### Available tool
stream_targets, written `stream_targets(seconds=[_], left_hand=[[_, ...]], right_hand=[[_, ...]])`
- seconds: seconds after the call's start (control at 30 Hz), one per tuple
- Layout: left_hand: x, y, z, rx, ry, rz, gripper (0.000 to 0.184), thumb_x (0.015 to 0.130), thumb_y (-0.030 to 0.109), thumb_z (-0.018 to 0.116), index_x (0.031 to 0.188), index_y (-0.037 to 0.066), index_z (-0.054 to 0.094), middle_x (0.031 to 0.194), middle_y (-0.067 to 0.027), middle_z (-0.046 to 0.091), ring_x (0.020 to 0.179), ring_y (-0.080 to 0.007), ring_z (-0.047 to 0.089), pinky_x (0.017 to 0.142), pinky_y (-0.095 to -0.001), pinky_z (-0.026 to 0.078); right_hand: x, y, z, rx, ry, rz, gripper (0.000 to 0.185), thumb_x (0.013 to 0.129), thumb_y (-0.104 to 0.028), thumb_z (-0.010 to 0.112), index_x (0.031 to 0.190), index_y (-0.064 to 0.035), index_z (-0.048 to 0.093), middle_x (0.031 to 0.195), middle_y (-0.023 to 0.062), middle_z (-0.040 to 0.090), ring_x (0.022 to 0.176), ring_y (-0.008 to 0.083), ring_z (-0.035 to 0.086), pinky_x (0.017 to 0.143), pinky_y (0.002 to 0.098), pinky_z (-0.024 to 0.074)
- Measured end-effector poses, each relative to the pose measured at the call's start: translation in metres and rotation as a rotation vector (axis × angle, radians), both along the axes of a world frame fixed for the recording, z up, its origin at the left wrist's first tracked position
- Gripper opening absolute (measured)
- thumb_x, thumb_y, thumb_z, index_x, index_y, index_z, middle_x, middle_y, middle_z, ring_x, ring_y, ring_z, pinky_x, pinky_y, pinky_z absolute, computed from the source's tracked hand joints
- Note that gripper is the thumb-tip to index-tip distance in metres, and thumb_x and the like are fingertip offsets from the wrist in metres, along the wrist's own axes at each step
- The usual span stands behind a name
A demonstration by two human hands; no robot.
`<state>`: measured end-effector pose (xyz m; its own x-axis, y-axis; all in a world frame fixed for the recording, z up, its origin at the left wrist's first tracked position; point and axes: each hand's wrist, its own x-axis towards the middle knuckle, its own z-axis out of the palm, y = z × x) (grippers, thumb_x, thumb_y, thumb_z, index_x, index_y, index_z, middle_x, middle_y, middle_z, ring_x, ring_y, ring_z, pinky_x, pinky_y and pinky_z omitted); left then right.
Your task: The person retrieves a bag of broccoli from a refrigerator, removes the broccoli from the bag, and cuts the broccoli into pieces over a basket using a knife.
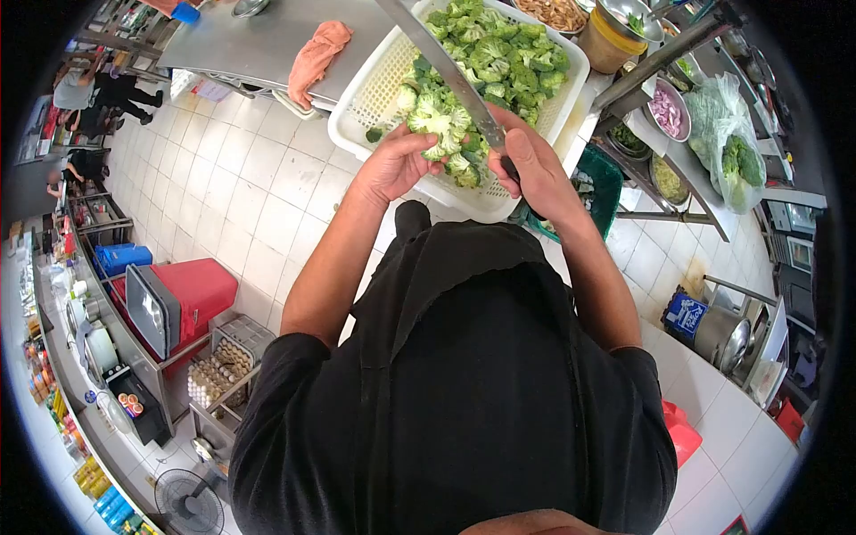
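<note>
A white perforated basket (361, 102) holds many cut broccoli florets (513, 58). Over its near side, my left hand (399, 165) has its fingers around a pale green broccoli piece (439, 120). My right hand (535, 165) grips a large knife (450, 76) by its dark handle, at the right of that piece. The blade slants up and to the left across the basket, above the florets. Part of the handle is hidden by my right fingers.
An orange cloth (319, 61) lies on the metal table (241, 45) left of the basket. Below its right side stands a green bin (602, 183). Bowls and a bag of greens (729, 143) are on the right. Two people stand far left.
</note>
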<state>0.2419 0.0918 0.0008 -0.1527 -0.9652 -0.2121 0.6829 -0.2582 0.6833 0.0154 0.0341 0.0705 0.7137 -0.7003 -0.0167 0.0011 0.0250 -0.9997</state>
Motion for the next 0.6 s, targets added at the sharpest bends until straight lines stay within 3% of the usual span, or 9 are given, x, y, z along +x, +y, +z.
stream_targets(seconds=[0.2,0.4,0.47,0.6], left_hand=[[0.007,0.006,0.008,-0.018,-0.036,-0.001,0.052,0.088,0.012,0.064,0.136,0.004,0.045,0.114,-0.0122,0.066,0.086,-0.0165,0.064,0.065,-0.029,0.051],[0.008,0.008,0.017,-0.03,-0.123,0.011,0.054,0.089,0.012,0.063,0.138,0.005,0.042,0.113,-0.0087,0.063,0.086,-0.0169,0.062,0.064,-0.0296,0.049],[0.008,0.008,0.018,0.0,-0.148,0.009,0.059,0.089,0.008,0.063,0.142,0.007,0.038,0.114,-0.0072,0.063,0.088,-0.0153,0.061,0.062,-0.0293,0.048],[0.005,0.008,0.007,0.084,-0.093,0.052,0.05,0.093,0.01,0.061,0.137,0.005,0.039,0.114,-0.0081,0.062,0.083,-0.0171,0.062,0.061,-0.0304,0.049]], right_hand=[[0.015,-0.003,-0.005,0.051,-0.022,0.057,0.064,0.104,-0.053,0.045,0.143,-0.0023,0.047,0.071,-0.0024,0.047,0.062,0.0063,0.043,0.056,0.0234,0.0363],[0.024,-0.004,-0.017,0.05,0.053,0.008,0.055,0.104,-0.052,0.046,0.128,-0.0031,0.054,0.071,-0.0013,0.048,0.062,0.0066,0.044,0.056,0.0237,0.0371],[0.02,-0.005,-0.02,0.056,0.088,0.004,0.056,0.104,-0.054,0.044,0.126,-0.0036,0.053,0.07,-0.0009,0.048,0.06,0.007,0.044,0.054,0.0237,0.037],[0.014,-0.001,-0.032,0.163,0.121,-0.005,0.062,0.103,-0.059,0.041,0.128,-0.0032,0.05,0.067,-0.0002,0.047,0.055,0.0073,0.044,0.049,0.0237,0.0362]])
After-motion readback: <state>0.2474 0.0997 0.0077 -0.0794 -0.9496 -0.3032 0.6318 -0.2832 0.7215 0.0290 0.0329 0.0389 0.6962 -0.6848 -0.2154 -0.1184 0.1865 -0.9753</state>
